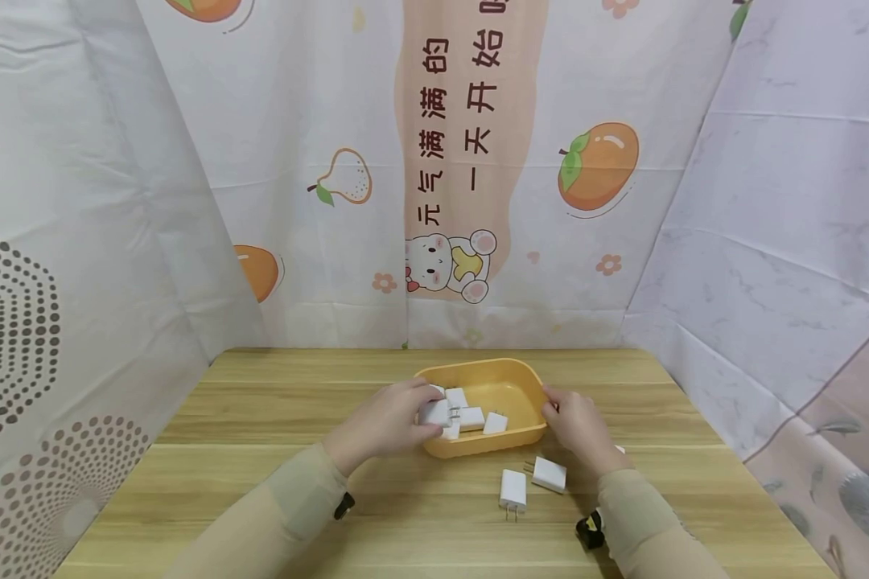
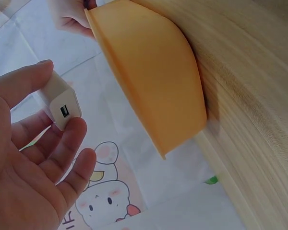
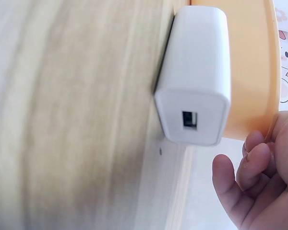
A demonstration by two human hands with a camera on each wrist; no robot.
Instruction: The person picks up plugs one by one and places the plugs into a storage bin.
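Observation:
My left hand (image 1: 391, 422) pinches a white USB wall charger (image 1: 434, 412) between thumb and fingers, above the left end of a yellow plastic basket (image 1: 510, 402). In the left wrist view the charger's USB port faces the camera. Several white chargers (image 1: 471, 418) lie in the basket's left and middle part, some overlapped by my left hand. My right hand (image 1: 579, 422) grips the basket's right rim, with the thumb hidden in the right wrist view. That view also has a charger (image 3: 194, 72) on the table close to the camera.
Two chargers, one with prongs toward me (image 1: 512, 489) and one with prongs pointing left (image 1: 549, 474), lie on the wooden table (image 1: 261, 450) before the basket. Another white piece (image 1: 619, 449) peeks out past my right wrist. A printed curtain (image 1: 333, 241) hangs behind the table.

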